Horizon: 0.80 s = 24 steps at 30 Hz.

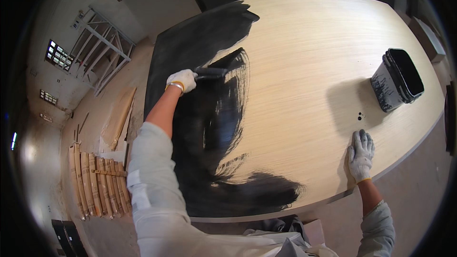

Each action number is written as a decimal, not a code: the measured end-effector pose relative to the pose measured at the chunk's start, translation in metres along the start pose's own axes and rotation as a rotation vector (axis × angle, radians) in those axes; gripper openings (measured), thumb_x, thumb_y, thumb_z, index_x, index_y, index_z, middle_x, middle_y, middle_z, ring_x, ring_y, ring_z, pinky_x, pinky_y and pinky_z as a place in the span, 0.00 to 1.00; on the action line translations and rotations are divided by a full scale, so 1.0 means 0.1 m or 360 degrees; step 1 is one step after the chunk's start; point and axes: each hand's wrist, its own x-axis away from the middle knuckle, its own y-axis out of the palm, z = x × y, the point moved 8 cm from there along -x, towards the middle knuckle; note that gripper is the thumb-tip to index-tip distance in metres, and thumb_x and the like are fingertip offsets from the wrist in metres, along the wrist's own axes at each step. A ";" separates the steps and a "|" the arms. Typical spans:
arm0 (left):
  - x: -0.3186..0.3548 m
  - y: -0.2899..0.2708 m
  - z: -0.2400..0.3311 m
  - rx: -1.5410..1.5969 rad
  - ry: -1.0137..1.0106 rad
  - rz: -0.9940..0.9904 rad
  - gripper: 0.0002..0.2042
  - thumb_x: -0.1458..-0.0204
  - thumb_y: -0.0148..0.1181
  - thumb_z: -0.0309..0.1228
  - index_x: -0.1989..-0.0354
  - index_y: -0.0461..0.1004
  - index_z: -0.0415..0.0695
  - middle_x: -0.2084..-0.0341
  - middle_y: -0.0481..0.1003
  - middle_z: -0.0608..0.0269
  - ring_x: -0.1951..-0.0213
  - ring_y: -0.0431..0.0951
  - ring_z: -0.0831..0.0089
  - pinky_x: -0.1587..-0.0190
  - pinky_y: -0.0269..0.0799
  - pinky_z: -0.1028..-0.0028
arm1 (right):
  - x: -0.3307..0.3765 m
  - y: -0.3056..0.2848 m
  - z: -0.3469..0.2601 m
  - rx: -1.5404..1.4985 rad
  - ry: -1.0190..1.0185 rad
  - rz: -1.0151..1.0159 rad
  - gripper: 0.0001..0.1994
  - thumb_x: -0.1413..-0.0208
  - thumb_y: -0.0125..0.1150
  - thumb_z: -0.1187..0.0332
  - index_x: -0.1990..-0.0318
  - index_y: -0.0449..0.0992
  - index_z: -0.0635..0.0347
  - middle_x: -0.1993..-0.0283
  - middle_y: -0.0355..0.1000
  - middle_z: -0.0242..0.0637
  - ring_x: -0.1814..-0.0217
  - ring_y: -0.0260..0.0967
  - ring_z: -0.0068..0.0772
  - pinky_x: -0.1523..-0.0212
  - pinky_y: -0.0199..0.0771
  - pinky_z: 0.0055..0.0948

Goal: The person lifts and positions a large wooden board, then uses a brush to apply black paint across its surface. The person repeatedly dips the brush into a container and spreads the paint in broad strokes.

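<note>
A wide pale wood-grain board (295,81) spreads before me, its left part coated in black paint (190,171) with ragged, streaky edges. My left hand (183,82), in a white glove, is closed around the handle of a dark paint brush (212,73). The brush lies against the wet black area near its upper middle; its bristle end is hard to make out against the paint. My right hand (362,154), gloved and smudged grey at the fingers, rests flat on the bare wood near the board's right front edge, holding nothing.
A paint-smeared bucket (388,83) with a black rim stands on the board's right side, above my right hand. Small black drips (360,116) dot the wood beside it. Wrapped long bundles (100,183) lie on the floor at left, below a white metal frame (107,50).
</note>
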 end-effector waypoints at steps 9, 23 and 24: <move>-0.14 -0.14 0.75 -0.0100 0.0163 -0.0091 0.22 0.40 0.54 0.34 0.37 0.82 0.57 0.37 0.79 0.55 0.37 0.80 0.53 0.35 0.75 0.56 | 0.10 0.00 0.12 -0.0015 0.0091 -0.0004 0.31 0.36 0.58 0.60 0.25 0.67 0.54 0.20 0.59 0.51 0.17 0.50 0.59 0.17 0.43 0.57; -1.17 -0.18 1.07 -0.0264 -0.0156 -0.0203 0.19 0.42 0.57 0.34 0.44 0.84 0.47 0.48 0.84 0.59 0.46 0.84 0.60 0.44 0.76 0.54 | 0.03 -0.04 0.09 -0.0070 0.0078 0.0042 0.31 0.38 0.60 0.60 0.27 0.69 0.54 0.22 0.61 0.51 0.19 0.52 0.61 0.18 0.45 0.58; -1.20 -0.18 1.10 -0.0248 -0.0151 -0.0222 0.17 0.42 0.57 0.33 0.47 0.84 0.44 0.53 0.85 0.58 0.52 0.85 0.62 0.46 0.76 0.55 | 0.04 -0.04 0.09 -0.0076 0.0072 0.0037 0.31 0.39 0.60 0.61 0.27 0.69 0.54 0.22 0.61 0.51 0.19 0.52 0.61 0.18 0.45 0.58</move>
